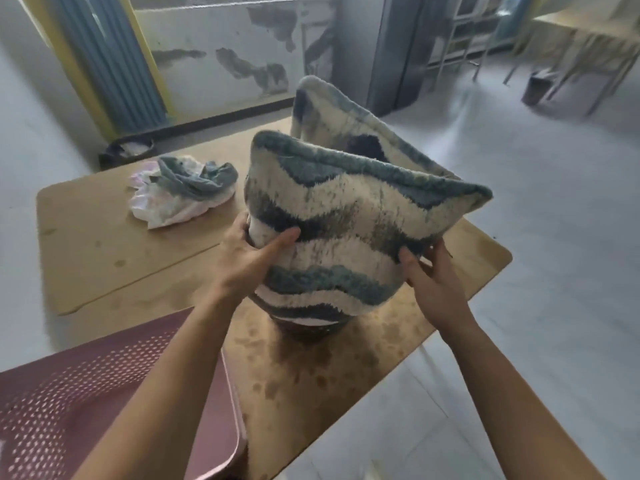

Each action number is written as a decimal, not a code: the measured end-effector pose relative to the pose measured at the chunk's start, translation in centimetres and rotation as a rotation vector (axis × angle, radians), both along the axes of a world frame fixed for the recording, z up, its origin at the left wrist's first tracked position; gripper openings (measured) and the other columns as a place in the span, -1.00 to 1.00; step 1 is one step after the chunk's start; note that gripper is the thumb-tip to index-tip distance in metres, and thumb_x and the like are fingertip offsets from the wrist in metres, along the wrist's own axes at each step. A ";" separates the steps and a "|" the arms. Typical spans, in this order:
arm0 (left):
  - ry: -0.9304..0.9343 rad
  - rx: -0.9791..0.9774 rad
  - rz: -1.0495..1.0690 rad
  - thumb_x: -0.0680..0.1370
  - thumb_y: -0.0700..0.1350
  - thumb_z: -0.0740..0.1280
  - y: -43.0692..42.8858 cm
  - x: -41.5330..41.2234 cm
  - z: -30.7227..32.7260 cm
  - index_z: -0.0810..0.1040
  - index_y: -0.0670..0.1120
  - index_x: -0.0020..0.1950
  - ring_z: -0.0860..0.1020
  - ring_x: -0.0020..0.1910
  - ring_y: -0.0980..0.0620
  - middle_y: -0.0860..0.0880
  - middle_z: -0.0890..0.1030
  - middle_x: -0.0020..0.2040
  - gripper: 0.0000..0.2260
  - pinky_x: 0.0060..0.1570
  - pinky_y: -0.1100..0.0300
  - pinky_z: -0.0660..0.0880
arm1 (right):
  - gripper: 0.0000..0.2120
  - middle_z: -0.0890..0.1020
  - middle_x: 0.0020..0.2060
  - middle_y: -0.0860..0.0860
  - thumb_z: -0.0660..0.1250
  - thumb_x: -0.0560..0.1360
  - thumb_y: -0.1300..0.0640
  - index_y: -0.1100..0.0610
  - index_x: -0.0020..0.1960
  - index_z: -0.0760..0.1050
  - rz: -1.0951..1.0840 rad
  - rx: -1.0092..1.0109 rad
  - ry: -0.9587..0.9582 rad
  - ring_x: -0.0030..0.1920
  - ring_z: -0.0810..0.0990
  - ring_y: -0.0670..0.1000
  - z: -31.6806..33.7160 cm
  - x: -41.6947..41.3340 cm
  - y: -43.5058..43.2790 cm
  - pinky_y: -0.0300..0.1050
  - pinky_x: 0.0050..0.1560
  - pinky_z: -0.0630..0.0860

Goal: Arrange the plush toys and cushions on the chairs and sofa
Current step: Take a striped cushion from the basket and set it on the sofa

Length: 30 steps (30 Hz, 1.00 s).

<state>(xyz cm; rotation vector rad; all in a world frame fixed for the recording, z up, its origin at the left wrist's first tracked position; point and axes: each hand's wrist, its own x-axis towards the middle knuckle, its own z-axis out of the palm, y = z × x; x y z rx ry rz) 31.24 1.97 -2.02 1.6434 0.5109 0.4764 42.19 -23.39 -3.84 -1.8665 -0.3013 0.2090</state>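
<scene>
A fluffy cushion (349, 216) with wavy blue, dark and cream bands is held up over the wooden table (104, 251). My left hand (249, 258) grips its lower left side, thumb across the front. My right hand (433, 275) holds its lower right edge from below. A second cushion (332, 116) of the same pattern stands just behind it. The cushion's bottom end hangs over a dark round object (308, 329) on the table, mostly hidden.
A crumpled heap of grey and white cloth (180, 188) lies on the table's far left. A pink perforated plastic chair (86, 403) sits at the near left, against the table. Desks and a dark bin (535, 88) stand at the far right across grey floor.
</scene>
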 end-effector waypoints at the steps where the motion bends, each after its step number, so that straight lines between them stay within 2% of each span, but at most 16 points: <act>1: 0.017 0.014 0.043 0.39 0.13 0.59 -0.5 0.5 -0.3 0.54 0.15 0.14 0.69 -0.01 0.21 0.14 0.70 0.05 -0.60 -0.03 0.24 0.65 | -0.32 0.36 0.40 -0.35 0.20 0.52 -0.36 -0.25 0.56 0.07 -0.050 0.005 -0.022 0.41 0.41 -0.08 -0.1 -0.3 0.5 -0.06 0.41 0.39; 2: 0.039 -0.003 0.062 0.39 0.21 0.57 -1.1 0.8 -0.7 0.55 0.15 0.14 0.69 0.02 0.16 0.12 0.71 0.06 -0.59 0.02 0.16 0.65 | -0.30 0.29 0.48 -0.32 0.17 0.55 -0.35 -0.24 0.59 -0.02 -0.093 0.032 -0.064 0.48 0.34 -0.08 -0.4 -0.6 0.9 -0.01 0.49 0.33; 5: 0.081 -0.160 0.028 0.26 0.42 0.54 -3.4 1.3 -2.1 0.58 0.12 0.24 0.69 0.12 0.04 0.11 0.72 0.13 -0.34 0.16 -0.03 0.63 | -0.25 0.18 0.54 -0.28 0.22 0.57 -0.34 -0.24 0.60 -0.10 -0.189 0.062 -0.171 0.57 0.19 -0.07 -2.3 -2.2 1.6 0.16 0.55 0.24; 8: 0.085 -0.265 -0.057 0.27 0.36 0.57 -6.4 1.8 -2.5 0.59 0.14 0.29 0.68 0.16 0.03 0.14 0.72 0.15 -0.35 0.20 -0.05 0.61 | -0.02 -0.03 0.62 -0.17 0.29 0.42 -0.49 -0.31 0.58 -0.27 -0.179 -0.034 -0.080 0.63 0.03 0.02 -5.0 -5.1 2.2 0.29 0.54 0.20; 11: 0.062 -0.342 -0.195 0.34 0.22 0.60 -8.5 1.9 -1.8 0.58 0.05 0.32 0.70 0.12 0.06 0.08 0.73 0.15 -0.39 0.14 0.02 0.65 | 0.02 0.00 0.61 -0.18 0.37 0.39 -0.45 -0.34 0.58 -0.25 -0.118 0.060 -0.075 0.62 0.08 -0.03 -6.4 -6.0 1.0 0.32 0.48 0.29; 14: 0.082 -0.257 -0.295 0.34 0.34 0.52 -7.1 1.2 -1.6 0.58 -0.02 0.25 0.71 0.07 0.03 0.01 0.72 0.11 -0.37 0.01 0.00 0.68 | 0.31 0.01 0.57 -0.32 0.60 0.22 -0.33 -0.22 0.60 -0.30 0.027 0.046 -0.050 0.56 0.13 -0.25 -6.2 -4.9 -0.9 0.12 0.49 0.36; 16: 0.076 -0.271 -0.294 0.51 0.28 0.41 -5.4 0.4 -2.5 0.60 -0.13 0.18 0.70 -0.02 0.01 -0.06 0.71 0.02 -0.49 -0.15 0.02 0.68 | 0.50 0.01 0.59 -0.22 0.70 0.07 -0.27 -0.13 0.60 -0.34 0.045 -0.024 -0.058 0.58 0.11 -0.17 -6.3 -4.0 -1.1 0.13 0.51 0.33; 17: 0.078 -0.217 -0.261 0.58 0.18 0.35 -4.6 -0.1 -3.5 0.61 -0.17 0.12 0.69 -0.10 -0.01 -0.09 0.70 -0.06 -0.58 -0.23 0.03 0.66 | 0.55 0.02 0.59 -0.15 0.71 0.01 -0.30 -0.10 0.60 -0.35 0.021 -0.051 -0.071 0.59 0.10 -0.11 -6.7 -3.5 -0.9 0.16 0.51 0.31; 18: 0.082 -0.072 -0.226 0.63 0.09 0.34 -4.0 -0.7 -4.6 0.62 -0.19 0.04 0.68 -0.17 0.01 -0.08 0.70 -0.13 -0.68 -0.27 0.05 0.63 | 0.59 0.02 0.59 -0.10 0.69 -0.04 -0.35 -0.07 0.60 -0.35 -0.011 -0.077 -0.075 0.60 0.09 -0.06 -6.9 -3.0 -0.6 0.19 0.52 0.28; 20: 0.072 0.431 -0.238 0.58 0.01 0.35 -3.0 -1.7 -7.2 0.63 -0.13 -0.08 0.62 -0.28 0.10 0.03 0.67 -0.22 -0.78 -0.26 0.09 0.57 | 0.63 -0.04 0.60 -0.08 0.62 -0.13 -0.47 -0.08 0.59 -0.35 -0.080 -0.116 -0.044 0.62 0.03 0.01 -7.0 -2.3 0.2 0.22 0.54 0.22; 21: 0.068 0.643 -0.284 0.51 0.01 0.34 -3.0 -2.2 -8.4 0.64 -0.09 -0.08 0.60 -0.29 0.11 0.06 0.63 -0.19 -0.81 -0.25 0.10 0.57 | 0.63 -0.06 0.60 -0.09 0.59 -0.16 -0.50 -0.09 0.59 -0.33 -0.117 -0.116 -0.031 0.62 0.01 0.02 -6.8 -2.0 0.6 0.21 0.55 0.19; 22: 0.087 0.771 -0.348 0.48 0.00 0.33 -3.3 -2.4 -9.2 0.63 -0.08 -0.08 0.60 -0.29 0.08 0.06 0.59 -0.16 -0.82 -0.25 0.12 0.58 | 0.63 -0.05 0.60 -0.12 0.58 -0.18 -0.50 -0.07 0.60 -0.30 -0.152 -0.090 -0.034 0.62 0.01 -0.01 -6.6 -1.6 1.0 0.19 0.56 0.17; 25: 0.169 0.963 -0.412 0.46 -0.12 0.38 -5.1 -2.1 -9.1 0.59 -0.11 -0.14 0.60 -0.24 -0.13 -0.04 0.55 -0.14 -0.94 -0.30 0.09 0.52 | 0.61 0.03 0.51 -0.38 0.67 -0.10 -0.35 0.01 0.62 -0.27 -0.222 0.013 -0.083 0.55 0.06 -0.27 -5.8 -0.4 1.4 -0.01 0.58 0.16; 26: 0.189 1.022 -0.410 0.47 -0.14 0.38 -5.7 -1.9 -9.0 0.58 -0.12 -0.14 0.59 -0.20 -0.18 -0.08 0.55 -0.13 -0.94 -0.30 0.07 0.51 | 0.60 0.03 0.50 -0.39 0.69 -0.07 -0.31 0.01 0.62 -0.31 -0.241 0.012 -0.071 0.54 0.08 -0.26 -5.7 0.2 1.2 -0.02 0.56 0.19; 28: 0.258 1.114 -0.442 0.55 -0.08 0.33 -6.9 -1.6 -8.8 0.57 -0.13 -0.03 0.58 -0.06 -0.21 -0.12 0.56 -0.03 -0.87 -0.22 0.03 0.50 | 0.59 0.07 0.56 -0.24 0.71 -0.04 -0.27 -0.03 0.61 -0.34 -0.274 0.001 -0.009 0.57 0.15 -0.07 -5.6 1.3 0.7 0.07 0.54 0.27; 30: 0.399 1.113 -0.499 0.62 0.07 0.25 -7.9 -1.6 -9.2 0.50 -0.10 0.19 0.56 0.08 -0.19 -0.11 0.51 0.14 -0.71 -0.07 0.00 0.49 | 0.50 0.24 0.53 -0.12 0.73 -0.01 -0.23 -0.06 0.62 -0.20 -0.271 0.028 0.059 0.51 0.29 0.00 -5.7 2.0 0.2 0.11 0.49 0.36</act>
